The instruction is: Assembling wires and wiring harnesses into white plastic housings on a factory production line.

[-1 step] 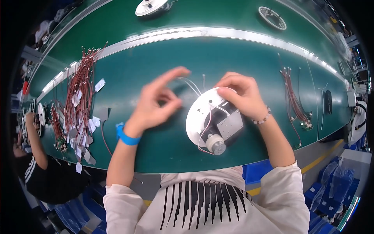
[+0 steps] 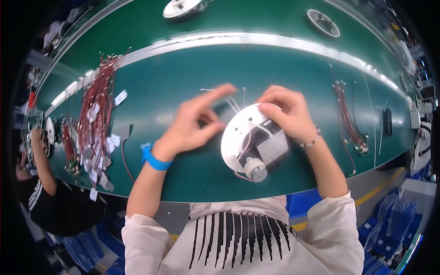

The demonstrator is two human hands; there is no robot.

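Observation:
My right hand point(image 2: 288, 112) grips a round white disc assembly point(image 2: 233, 142) by its upper right rim, thumb on the face and fingers behind. The disc is held tilted above the green table. On it sit a silver metal box point(image 2: 273, 149), a dark part and a round clear-tipped piece point(image 2: 257, 171); a thin pinkish wire curves across. White wires point(image 2: 233, 104) stick out past the disc's upper left edge. Just left of the disc hovers my left hand point(image 2: 195, 123), slightly blurred, index finger stretched toward those wires and thumb apart; I see nothing held in it.
A large heap of red-brown wire harnesses with tags point(image 2: 96, 114) lies at left, a smaller bundle point(image 2: 349, 117) at right beside a black strip-like part point(image 2: 388, 121). Beyond the pale rail stand another white disc unit point(image 2: 181, 8) and a white ring point(image 2: 323, 23). A co-worker's arm point(image 2: 43, 160) is far left.
My left hand has moved a little to the right, closer to the disc and its wires. My right hand keeps its grip. The whole view has shifted slightly.

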